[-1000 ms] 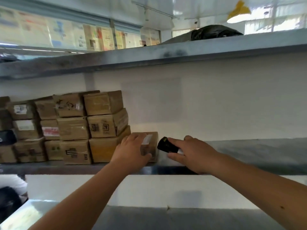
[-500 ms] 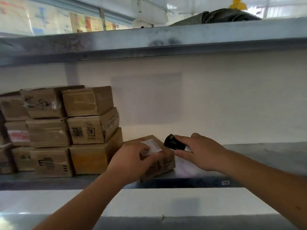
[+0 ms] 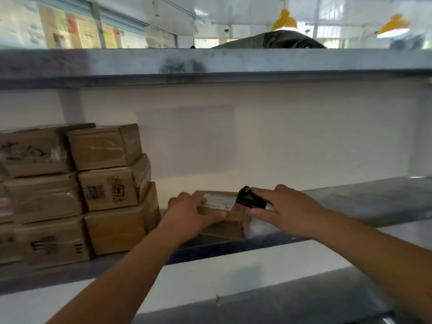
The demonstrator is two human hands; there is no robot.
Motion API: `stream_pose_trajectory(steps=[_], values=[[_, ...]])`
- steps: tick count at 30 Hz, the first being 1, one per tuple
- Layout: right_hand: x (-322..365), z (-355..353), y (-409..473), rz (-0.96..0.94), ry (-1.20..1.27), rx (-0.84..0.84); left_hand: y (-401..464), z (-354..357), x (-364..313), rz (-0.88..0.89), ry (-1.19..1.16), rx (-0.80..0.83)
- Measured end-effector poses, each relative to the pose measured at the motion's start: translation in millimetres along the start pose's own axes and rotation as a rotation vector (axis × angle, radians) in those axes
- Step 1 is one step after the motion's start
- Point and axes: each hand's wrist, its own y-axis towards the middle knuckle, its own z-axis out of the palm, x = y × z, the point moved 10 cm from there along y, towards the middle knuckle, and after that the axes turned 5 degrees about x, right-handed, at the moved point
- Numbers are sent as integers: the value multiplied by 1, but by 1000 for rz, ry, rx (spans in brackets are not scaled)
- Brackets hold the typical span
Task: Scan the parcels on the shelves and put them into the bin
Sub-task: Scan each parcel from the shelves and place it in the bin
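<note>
Lying flat on the metal shelf (image 3: 364, 202), just right of the stacked cardboard boxes (image 3: 93, 192): one small brown parcel (image 3: 224, 224), white shipping label (image 3: 218, 202) facing up. Label print blurred, not legible. Dark stamped symbols and marks on the fronts of several stacked boxes, likewise unreadable. Posters (image 3: 70, 31) on the far wall above the upper shelf (image 3: 210, 64), text too small to make out.

Left hand (image 3: 191, 215) reaching in from lower left, palm down over the parcel's near left part, fingers curled round its left end, thumb laid along the top beside the label; gripping. Right hand (image 3: 286, 210) coming in from the lower right, palm down, fingers curled round a small black handheld scanner (image 3: 250, 199), nose of the scanner directed left and down at the label, just beside its right end.

Long axis of the parcel running roughly left to right along the shelf, slightly skewed, near right corner toward the shelf's front edge. Dark bag (image 3: 280, 39) resting on the upper shelf; yellow pendant lamps (image 3: 284, 22) behind.
</note>
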Motion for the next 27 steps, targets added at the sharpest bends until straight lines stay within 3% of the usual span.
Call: stream_pose_trajectory(steps=[3,8,13,16,27], values=[[-5,-2,-12,46,-15,-22,4,-12,-7,18,-145,-109],[-8,0,-28,89,32,-12,14,-14,-10,-17,-256,-95],[-9,5,-36,149,19,15,25,24,-4,-112,-575,83],[-10,11,-42,163,34,19,21,38,-9,-19,-834,160],[-9,7,-58,220,90,-34,-17,19,-19,311,-748,-201]])
